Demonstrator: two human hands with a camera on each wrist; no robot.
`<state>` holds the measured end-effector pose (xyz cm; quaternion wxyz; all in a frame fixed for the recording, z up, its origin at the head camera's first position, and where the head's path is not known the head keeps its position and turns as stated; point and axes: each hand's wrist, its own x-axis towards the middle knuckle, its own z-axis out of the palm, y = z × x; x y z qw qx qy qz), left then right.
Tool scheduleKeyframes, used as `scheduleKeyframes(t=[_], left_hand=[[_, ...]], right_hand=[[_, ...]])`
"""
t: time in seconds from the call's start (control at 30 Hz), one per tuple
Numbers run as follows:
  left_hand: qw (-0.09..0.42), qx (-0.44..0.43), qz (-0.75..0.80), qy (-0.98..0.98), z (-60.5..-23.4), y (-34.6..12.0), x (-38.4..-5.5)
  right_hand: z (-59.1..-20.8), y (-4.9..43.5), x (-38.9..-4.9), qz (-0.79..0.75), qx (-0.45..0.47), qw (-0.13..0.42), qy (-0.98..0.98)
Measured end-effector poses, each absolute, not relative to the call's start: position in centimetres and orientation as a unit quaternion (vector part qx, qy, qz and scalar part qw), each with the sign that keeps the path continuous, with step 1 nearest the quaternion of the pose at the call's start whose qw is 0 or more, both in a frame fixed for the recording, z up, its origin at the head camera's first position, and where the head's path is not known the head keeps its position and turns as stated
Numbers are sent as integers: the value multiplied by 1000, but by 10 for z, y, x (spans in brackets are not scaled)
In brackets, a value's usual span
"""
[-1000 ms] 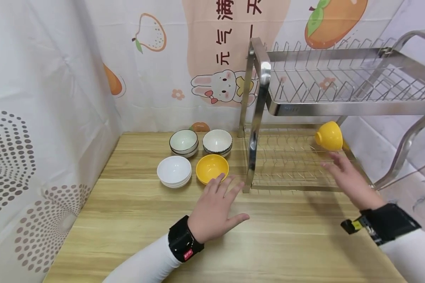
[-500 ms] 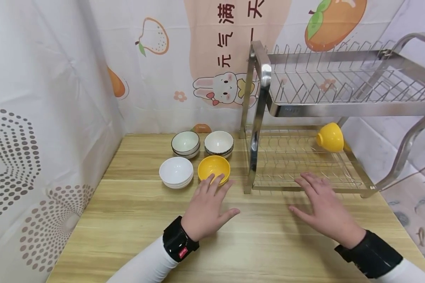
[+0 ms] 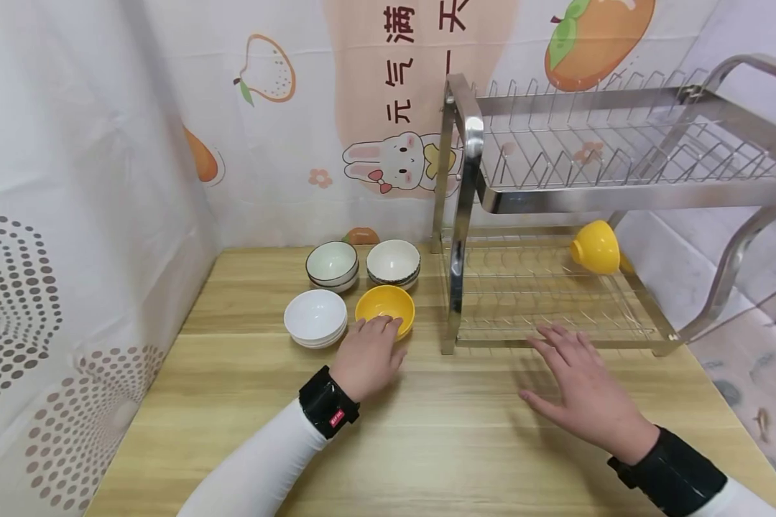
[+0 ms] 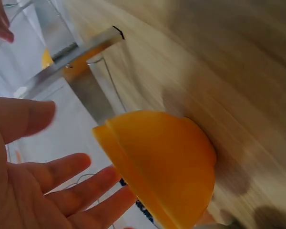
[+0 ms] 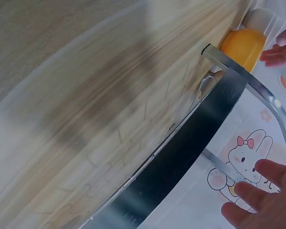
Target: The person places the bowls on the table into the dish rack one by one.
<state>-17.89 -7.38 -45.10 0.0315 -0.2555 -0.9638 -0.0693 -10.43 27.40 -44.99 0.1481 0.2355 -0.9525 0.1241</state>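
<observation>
My left hand point(image 3: 366, 357) reaches over the near rim of a yellow bowl point(image 3: 376, 303) on the wooden table. In the left wrist view its fingertips point(image 4: 120, 196) are right at the rim of that yellow bowl point(image 4: 167, 162), which shows a doubled edge, and the thumb stands apart. My right hand point(image 3: 588, 391) hovers before the lower front bar of the metal dish rack point(image 3: 621, 201), fingers spread and holding nothing. Another yellow bowl point(image 3: 599, 248) rests on its side in the rack's lower tier, at the back right.
Left of the yellow bowl stands a stack of white bowls point(image 3: 315, 316). Behind are pale green dark-rimmed bowls point(image 3: 332, 262) and cream bowls with a patterned edge point(image 3: 393, 261). The rack's left upright point(image 3: 462, 237) rises right of the bowls. A printed curtain point(image 3: 265, 179) hangs behind.
My right hand has drawn back from the bowl in the rack, toward the left and nearer me. My left hand has brought its fingers closer together over the near yellow bowl's rim.
</observation>
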Motion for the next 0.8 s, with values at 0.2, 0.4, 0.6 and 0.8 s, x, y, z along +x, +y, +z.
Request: scheduleKeyframes(t=[0.2,0.4,0.6,0.8], left_hand=[[-6,-252,-49,-966,-453,-67,-191],[-6,-257,-14,-966,-456,-64,-193],[-9,-250,-25,-968,-458,-62,-193],[2,-240,-35,-970,-460,-61,-194]], right_hand=[[-452,279,-103,120,234,146,-954],[-455,281,-103,118,231,145,-955],[-458,281,-102,117,232,142,-955],[-464,281,-101,124,230,138,-956]])
